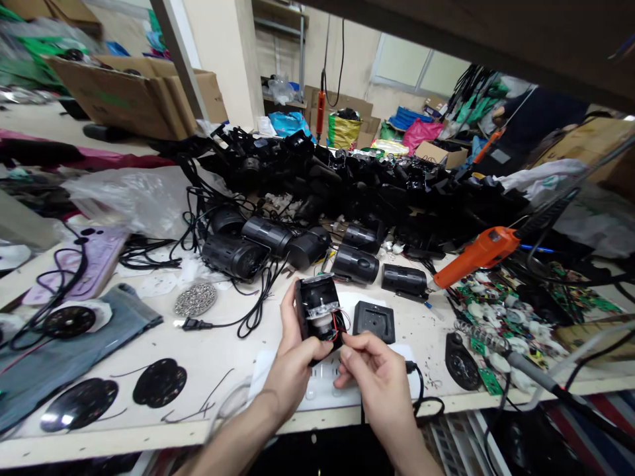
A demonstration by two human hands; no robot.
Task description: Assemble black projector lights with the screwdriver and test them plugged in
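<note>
My left hand (292, 360) is wrapped round a black plastic housing (317, 314), open side up, with a motor, a clear part and red and black wires inside. My right hand (374, 370) is just right of it, fingers pinched at the wires near the housing's lower right corner. A square black cover plate (374, 322) lies on the bench right behind my right hand. Under my hands sits a white power strip (322, 390).
Several black cylindrical housings (354, 264) and tangled cords lie behind, with a big heap of black parts (347, 178) further back. An orange electric screwdriver (479, 252) hangs at the right above green circuit boards (496, 317). Black discs (159, 382) and a screw dish (195, 299) are at the left.
</note>
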